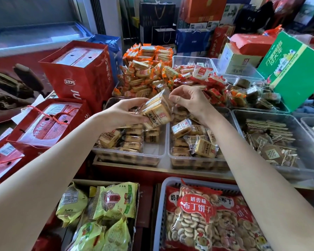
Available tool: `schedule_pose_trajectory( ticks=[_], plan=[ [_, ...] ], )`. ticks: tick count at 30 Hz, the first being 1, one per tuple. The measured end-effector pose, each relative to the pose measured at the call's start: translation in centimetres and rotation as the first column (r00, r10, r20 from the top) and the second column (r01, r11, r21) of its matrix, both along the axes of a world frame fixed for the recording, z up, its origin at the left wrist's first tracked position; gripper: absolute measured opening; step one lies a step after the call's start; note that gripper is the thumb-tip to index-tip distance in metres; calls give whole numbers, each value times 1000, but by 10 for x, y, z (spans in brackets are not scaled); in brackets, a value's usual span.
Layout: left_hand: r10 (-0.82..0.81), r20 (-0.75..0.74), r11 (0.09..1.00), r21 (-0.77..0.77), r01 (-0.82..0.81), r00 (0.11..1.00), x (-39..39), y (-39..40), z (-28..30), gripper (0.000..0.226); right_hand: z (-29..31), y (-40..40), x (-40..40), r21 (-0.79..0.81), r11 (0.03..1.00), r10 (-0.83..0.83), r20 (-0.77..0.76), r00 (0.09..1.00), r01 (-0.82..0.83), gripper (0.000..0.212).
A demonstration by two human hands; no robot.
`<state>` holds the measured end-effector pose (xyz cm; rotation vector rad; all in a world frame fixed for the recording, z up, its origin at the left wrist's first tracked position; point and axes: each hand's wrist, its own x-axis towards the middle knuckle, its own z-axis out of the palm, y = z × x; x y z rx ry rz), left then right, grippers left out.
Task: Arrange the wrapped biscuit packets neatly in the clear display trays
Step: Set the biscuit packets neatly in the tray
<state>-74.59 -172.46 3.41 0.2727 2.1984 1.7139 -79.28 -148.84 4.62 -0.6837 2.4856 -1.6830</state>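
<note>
Two clear trays (162, 151) stand side by side on the tabletop, both part-filled with packets. Your left hand (121, 113) grips a packet (157, 110) above their shared edge, fingers curled round its left end; your right hand (189, 100) pinches its upper right corner. The packet's long axis tilts down to the right, nearer the left tray. Its label cannot be read with certainty. Red bags (80, 73) at left read "冠芳".

Snack shop: display trays (163, 151), gift boxes (76, 73).
</note>
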Motion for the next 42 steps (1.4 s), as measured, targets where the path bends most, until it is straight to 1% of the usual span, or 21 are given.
schedule_pose_trajectory(
  ticks=[2,3,4,6,8,12,13,15,17,21,22,24,26,29,31,32,34,37,39,40,42],
  plan=[
    [35,27,996,81,-37,999,-2,-4,-2,80,-5,3,-1,130,992,-2,1,1000,1,22],
    [43,39,993,112,-47,998,-3,-6,-2,87,-7,3,-1,155,988,-1,5,1000,0,21],
    [44,46,991,128,-49,998,-4,-8,-2,93,-9,3,0,134,991,2,5,1000,-2,15],
    [38,50,991,128,-44,998,-6,-12,-2,97,-12,1,2,15,1000,-13,38,999,13,6],
    [35,53,991,123,-42,998,-8,-15,-2,94,-14,1,0,-82,996,-31,98,995,39,6],
    [86,71,987,131,-95,994,-10,-18,-10,89,-19,-1,-1,-166,984,-31,187,982,62,11],
    [125,75,984,116,-134,989,-11,-18,-12,85,-21,-3,-1,-156,987,-21,177,984,49,13],
    [186,66,981,50,-189,980,-13,-17,-14,79,-22,-8,0,-32,999,23,119,993,-19,15],
    [197,56,980,13,-198,979,-15,-14,-15,72,-24,-15,-1,80,996,36,89,995,-43,16],
    [214,33,977,-3,-214,976,-16,-13,-13,60,-28,-20,-3,109,994,-20,86,996,11,10],
    [215,32,977,-9,-215,976,-16,-14,-15,59,-29,-19,-2,57,998,-26,123,992,19,9],
    [218,48,976,14,-219,975,-15,-14,-19,62,-30,-17,0,-168,983,-29,251,968,73,6],
    [228,67,972,50,-231,971,-14,-9,-24,65,-33,-19,1,-369,912,-18,399,917,179,7],
    [253,51,966,49,-255,966,-16,0,-30,57,-44,-22,2,-513,789,26,580,814,339,12],
    [259,54,965,17,-260,964,-17,-3,-34,59,-50,-17,0,-545,693,14,665,747,472,12],
    [275,57,961,-16,-275,960,-18,-9,-37,62,-53,-11,-2,-524,680,-36,676,736,514,11],
    [340,42,932,-148,-330,940,-18,-20,-43,67,-56,0,-7,-424,762,-148,622,769,490,9],
    [334,-89,844,-415,-340,938,-21,-23,-50,70,-57,-5,-15,-265,920,-134,478,868,287,5],
    [234,-182,799,-524,-295,955,-26,-16,-53,72,-56,-22,-19,-20,995,-83,313,946,94,9],
    [194,-212,787,-550,-281,958,-29,-11,-54,72,-56,-32,-22,151,988,-42,208,977,11,18],
    [161,-251,776,-566,-280,954,-34,-6,-57,75,-58,-51,-26,472,878,90,8,996,-83,39]
  ],
)
